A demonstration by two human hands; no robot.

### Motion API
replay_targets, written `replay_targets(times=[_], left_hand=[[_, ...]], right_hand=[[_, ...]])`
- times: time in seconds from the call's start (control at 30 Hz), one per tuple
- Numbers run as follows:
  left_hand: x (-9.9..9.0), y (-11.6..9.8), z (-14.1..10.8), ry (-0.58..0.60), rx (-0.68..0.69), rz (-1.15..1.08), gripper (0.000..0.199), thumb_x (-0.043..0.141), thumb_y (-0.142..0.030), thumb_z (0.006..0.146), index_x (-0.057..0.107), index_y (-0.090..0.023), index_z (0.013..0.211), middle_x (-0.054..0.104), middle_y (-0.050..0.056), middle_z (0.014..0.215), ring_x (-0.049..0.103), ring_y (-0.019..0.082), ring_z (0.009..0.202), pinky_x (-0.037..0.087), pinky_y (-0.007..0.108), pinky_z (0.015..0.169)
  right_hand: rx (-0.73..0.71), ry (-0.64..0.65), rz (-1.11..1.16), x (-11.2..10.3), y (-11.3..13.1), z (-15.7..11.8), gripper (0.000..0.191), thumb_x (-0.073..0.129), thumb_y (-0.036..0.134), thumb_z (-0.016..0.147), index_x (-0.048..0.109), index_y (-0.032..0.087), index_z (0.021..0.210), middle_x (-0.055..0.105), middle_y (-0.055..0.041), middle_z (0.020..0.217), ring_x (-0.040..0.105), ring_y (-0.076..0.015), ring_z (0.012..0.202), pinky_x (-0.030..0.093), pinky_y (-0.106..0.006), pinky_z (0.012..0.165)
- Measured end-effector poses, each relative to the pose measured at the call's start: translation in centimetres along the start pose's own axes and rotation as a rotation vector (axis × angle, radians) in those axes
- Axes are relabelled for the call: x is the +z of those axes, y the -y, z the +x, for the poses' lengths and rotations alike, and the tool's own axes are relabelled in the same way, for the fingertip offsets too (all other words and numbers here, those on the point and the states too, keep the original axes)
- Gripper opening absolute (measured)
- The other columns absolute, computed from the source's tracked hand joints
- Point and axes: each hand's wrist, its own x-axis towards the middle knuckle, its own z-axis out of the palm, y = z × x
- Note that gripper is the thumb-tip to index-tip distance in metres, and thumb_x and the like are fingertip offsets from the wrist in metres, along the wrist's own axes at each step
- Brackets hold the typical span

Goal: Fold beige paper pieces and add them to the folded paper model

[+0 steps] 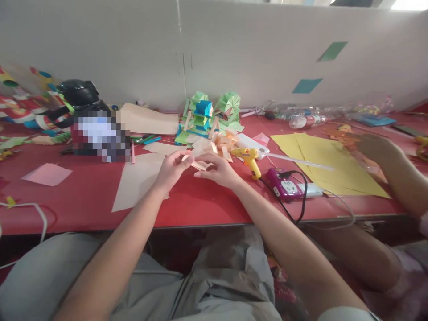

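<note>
Above the red table (pixel 200 205), a small folded strip of pale peach paper (pixel 198 165) spans the gap between my hands. My left hand (pixel 175 168) pinches its left end between thumb and fingers. My right hand (pixel 216 169) is curved round its right end, thumb beneath and fingers above. Just behind my hands lies a pile of folded peach paper pieces (pixel 224 141). A yellow glue gun (pixel 248 159) rests to the right of my right hand. A pale sheet (pixel 133 183) lies beside and under my left forearm.
Green and blue folded paper shapes (pixel 203 111) stand by the wall. A purple power strip (pixel 286 185) with cables, yellow sheets (pixel 321 160) and plastic bottles (pixel 306 120) are on the right. Another person's hand (pixel 377 147) reaches in there. Pink paper (pixel 47 174) lies left.
</note>
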Motion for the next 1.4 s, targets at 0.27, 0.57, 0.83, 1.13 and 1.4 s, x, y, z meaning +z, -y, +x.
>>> replay_targets(times=[0.27, 0.57, 0.83, 1.13, 1.4], left_hand=[[-0.1, -0.5, -0.2, 0.107, -0.037, -0.064, 0.046, 0.081, -0.030, 0.068, 0.066, -0.017, 0.110, 0.072, 0.008, 0.102, 0.067, 0.023, 0.094, 0.054, 0.034, 0.079], [0.2, 0.2, -0.1, 0.104, -0.152, -0.073, 0.028, 0.071, -0.035, 0.078, 0.069, -0.015, 0.096, 0.071, 0.008, 0.093, 0.067, 0.023, 0.088, 0.054, 0.031, 0.074], [0.3, 0.8, 0.0, 0.137, -0.011, -0.176, 0.088, 0.084, -0.030, 0.068, 0.039, -0.025, 0.144, 0.071, 0.009, 0.109, 0.070, 0.024, 0.094, 0.056, 0.039, 0.085], [0.1, 0.5, 0.1, -0.023, 0.025, 0.049, 0.020, 0.070, -0.035, 0.081, 0.065, -0.018, 0.090, 0.071, 0.007, 0.098, 0.067, 0.023, 0.098, 0.052, 0.038, 0.091], [0.3, 0.1, -0.7, 0.182, -0.189, -0.057, 0.053, 0.073, -0.024, 0.073, 0.057, -0.019, 0.123, 0.072, 0.007, 0.096, 0.069, 0.024, 0.085, 0.054, 0.033, 0.072]], right_hand=[[0.272, 0.040, 0.269, -0.8, 2.2, -0.1, 0.046, 0.073, 0.051, 0.079, 0.072, 0.018, 0.111, 0.066, -0.0024, 0.081, 0.054, -0.0101, 0.064, 0.041, -0.022, 0.051], [0.323, -0.088, 0.363, -0.3, -0.2, 0.2, 0.046, 0.068, 0.063, 0.078, 0.069, 0.017, 0.082, 0.067, -0.0056, 0.079, 0.064, -0.0165, 0.072, 0.053, -0.028, 0.063], [0.309, -0.220, 0.339, -0.2, -0.3, 0.2, 0.059, 0.071, 0.046, 0.079, 0.053, 0.025, 0.131, 0.071, -0.0033, 0.086, 0.067, -0.0199, 0.073, 0.055, -0.031, 0.060], [0.160, 0.012, 0.164, 0.1, 0.4, 0.1, 0.065, 0.085, 0.049, 0.063, 0.065, 0.018, 0.117, 0.068, -0.0079, 0.106, 0.066, -0.0203, 0.092, 0.056, -0.029, 0.072], [0.141, -0.229, -0.042, -0.3, 0.1, 0.1, 0.032, 0.066, 0.048, 0.083, 0.068, 0.016, 0.085, 0.060, -0.0018, 0.069, 0.051, -0.0128, 0.062, 0.040, -0.025, 0.052]])
